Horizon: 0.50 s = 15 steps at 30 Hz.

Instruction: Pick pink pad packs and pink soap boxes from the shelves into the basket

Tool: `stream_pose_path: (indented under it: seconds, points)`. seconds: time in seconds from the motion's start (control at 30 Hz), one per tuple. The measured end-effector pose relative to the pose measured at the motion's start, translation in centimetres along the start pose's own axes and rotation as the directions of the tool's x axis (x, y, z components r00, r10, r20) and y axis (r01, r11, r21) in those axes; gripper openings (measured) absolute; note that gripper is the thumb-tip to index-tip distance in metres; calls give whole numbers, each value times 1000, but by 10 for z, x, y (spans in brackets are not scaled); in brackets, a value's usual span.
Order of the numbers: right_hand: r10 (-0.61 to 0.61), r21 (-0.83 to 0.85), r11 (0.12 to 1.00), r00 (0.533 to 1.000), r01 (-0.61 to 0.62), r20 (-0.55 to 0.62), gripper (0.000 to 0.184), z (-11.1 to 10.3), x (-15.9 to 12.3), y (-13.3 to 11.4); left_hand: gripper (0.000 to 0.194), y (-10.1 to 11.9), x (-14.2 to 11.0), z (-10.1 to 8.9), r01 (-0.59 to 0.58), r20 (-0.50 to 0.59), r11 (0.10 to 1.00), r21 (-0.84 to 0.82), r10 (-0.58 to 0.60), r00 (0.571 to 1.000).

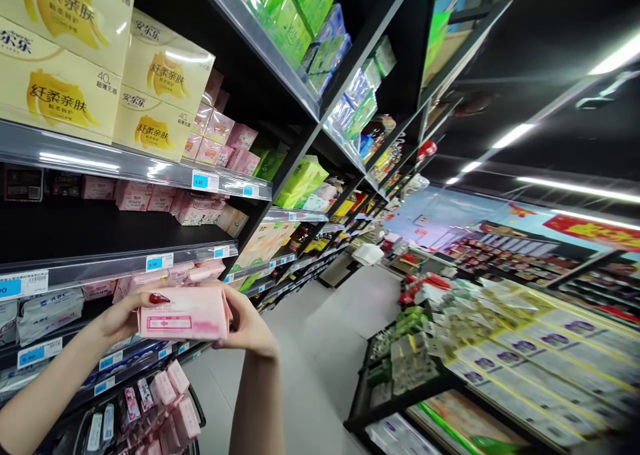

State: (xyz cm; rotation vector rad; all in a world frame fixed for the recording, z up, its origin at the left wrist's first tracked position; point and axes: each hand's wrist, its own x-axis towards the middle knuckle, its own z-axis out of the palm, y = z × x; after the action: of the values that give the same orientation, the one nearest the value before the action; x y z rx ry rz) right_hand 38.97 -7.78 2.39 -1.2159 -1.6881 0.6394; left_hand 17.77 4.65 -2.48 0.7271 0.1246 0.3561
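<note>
A pink soft pack (183, 313) of what looks like sanitary pads is held up in front of the shelves, one hand at each end. My left hand (127, 311) grips its left end, with the red-nailed thumb on top. At the right end, my right hand (250, 321) closes round the pack, its fingers partly hidden behind it. Just behind and above lies a shelf with more pink packs (200, 271). Below the hands, a dark basket (200, 401) contains several pink packs (186, 418) and small slim boxes.
Yellow boxes (165, 75) fill the upper left shelf. Below it, another shelf (100, 231) carries pink packs at its back. A grey floor aisle (310, 361) runs away from me. To the right stands a low display (530, 348) of stacked white and yellow packages.
</note>
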Motion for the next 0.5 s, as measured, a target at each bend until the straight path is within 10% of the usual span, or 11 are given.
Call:
stream_pose_path:
  seconds: [0.17,0.33,0.5]
  points:
    - [-508,-468,808,827,359,-242,52,47,-22,-15,84,23,5,10,-263,16,949,173,264,964]
    - [-750,-873,396,649,284,-129,32,91,-44,-20,73,-1,5,12,-210,55,967,-147,220,974]
    - [-803,-957,234,589,170,-91,15,118,-53,-1,97,-31,2,13,-47,260,977,-209,102,960]
